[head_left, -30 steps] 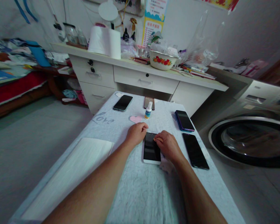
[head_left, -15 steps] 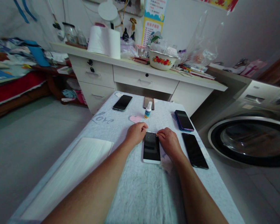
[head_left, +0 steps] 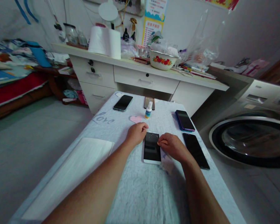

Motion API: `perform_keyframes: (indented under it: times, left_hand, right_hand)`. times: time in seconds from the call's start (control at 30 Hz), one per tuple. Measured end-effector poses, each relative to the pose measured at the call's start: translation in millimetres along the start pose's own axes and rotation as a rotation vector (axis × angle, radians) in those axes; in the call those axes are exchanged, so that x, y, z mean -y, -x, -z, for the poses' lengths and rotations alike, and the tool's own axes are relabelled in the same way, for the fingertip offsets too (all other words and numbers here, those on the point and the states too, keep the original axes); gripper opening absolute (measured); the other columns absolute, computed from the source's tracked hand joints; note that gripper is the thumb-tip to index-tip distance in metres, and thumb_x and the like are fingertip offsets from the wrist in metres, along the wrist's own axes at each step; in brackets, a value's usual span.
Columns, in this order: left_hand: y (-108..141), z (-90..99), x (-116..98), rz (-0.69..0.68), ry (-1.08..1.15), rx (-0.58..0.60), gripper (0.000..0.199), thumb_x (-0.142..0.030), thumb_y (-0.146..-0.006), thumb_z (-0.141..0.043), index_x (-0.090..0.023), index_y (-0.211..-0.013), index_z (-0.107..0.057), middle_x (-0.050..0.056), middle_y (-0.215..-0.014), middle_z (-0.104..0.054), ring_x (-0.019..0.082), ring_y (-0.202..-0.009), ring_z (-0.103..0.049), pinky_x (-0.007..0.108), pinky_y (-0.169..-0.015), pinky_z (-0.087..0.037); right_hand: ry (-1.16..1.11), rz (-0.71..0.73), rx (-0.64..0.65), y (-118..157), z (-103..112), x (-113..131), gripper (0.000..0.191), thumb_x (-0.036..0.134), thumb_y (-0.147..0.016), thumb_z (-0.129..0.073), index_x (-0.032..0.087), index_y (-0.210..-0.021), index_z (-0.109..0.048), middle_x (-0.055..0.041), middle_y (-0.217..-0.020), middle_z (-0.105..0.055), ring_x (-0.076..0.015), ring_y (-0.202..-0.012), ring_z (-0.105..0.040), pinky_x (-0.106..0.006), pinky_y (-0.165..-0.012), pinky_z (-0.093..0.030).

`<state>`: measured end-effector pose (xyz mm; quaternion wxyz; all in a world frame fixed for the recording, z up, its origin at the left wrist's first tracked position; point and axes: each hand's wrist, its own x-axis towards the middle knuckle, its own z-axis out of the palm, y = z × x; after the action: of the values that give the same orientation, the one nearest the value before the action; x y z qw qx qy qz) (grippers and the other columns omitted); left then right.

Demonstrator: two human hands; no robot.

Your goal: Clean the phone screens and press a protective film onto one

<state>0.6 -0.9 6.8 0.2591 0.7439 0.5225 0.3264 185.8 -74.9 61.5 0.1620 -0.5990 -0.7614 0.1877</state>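
Observation:
A white-framed phone (head_left: 152, 149) with a dark screen lies face up on the cloth-covered table. My left hand (head_left: 137, 133) is closed at its upper left corner, fingers curled; what they grip, if anything, is hidden. Along the phone's right edge, my right hand (head_left: 171, 144) is closed with fingertips pressed together, and anything between them is too small to name. Just beyond the phone stands a small white spray bottle (head_left: 148, 110) with a blue and yellow label.
Dark phones lie at the back left (head_left: 123, 103), at the right (head_left: 195, 150) and in a stack (head_left: 185, 120). A brownish phone (head_left: 149, 103) is behind the bottle. A pale sheet (head_left: 70, 174) covers the left side. A desk (head_left: 130, 63) and washing machine (head_left: 252, 124) stand beyond.
My right hand has slid down the phone's right edge, toward me, from its upper right corner. My left hand has stayed at the upper left corner.

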Motion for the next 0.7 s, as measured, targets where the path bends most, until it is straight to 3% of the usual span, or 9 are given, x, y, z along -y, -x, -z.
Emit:
perform_keyframes:
  times: [0.4, 0.57, 0.7]
  left_hand:
    - [-0.1, 1.8, -1.6, 0.004, 0.007, 0.009, 0.019, -0.012, -0.079, -0.055, -0.018, -0.09, -0.07, 0.001, -0.08, -0.071, 0.014, -0.072, -0.062, 0.023, -0.066, -0.044]
    - [-0.3, 0.5, -0.6, 0.005, 0.003, 0.007, 0.019, -0.012, -0.08, -0.055, -0.018, -0.091, -0.07, 0.002, -0.08, -0.071, 0.014, -0.073, -0.063, 0.023, -0.066, -0.044]
    - [-0.3, 0.4, -1.0, 0.003, -0.002, 0.007, 0.019, -0.012, -0.08, -0.055, -0.018, -0.09, -0.069, 0.001, -0.08, -0.071, 0.014, -0.073, -0.063, 0.023, -0.067, -0.044]
  right_hand:
    - [-0.118, 0.059, 0.164, 8.7, 5.2, 6.2, 0.014, 0.009, -0.077, -0.061, 0.018, -0.074, -0.071, -0.0005, -0.077, -0.069, -0.0117, -0.065, -0.06, -0.022, -0.06, -0.039]
    - [-0.097, 0.045, 0.12, 6.8, 3.6, 2.2, 0.014, 0.01, -0.078, -0.061, 0.018, -0.076, -0.072, -0.001, -0.077, -0.069, -0.0129, -0.068, -0.061, -0.022, -0.062, -0.04]
    - [-0.087, 0.006, -0.054, 0.9, -1.4, -4.5, 0.012, 0.016, -0.084, -0.061, 0.018, -0.084, -0.073, -0.0045, -0.086, -0.07, -0.0165, -0.08, -0.063, -0.025, -0.072, -0.044]
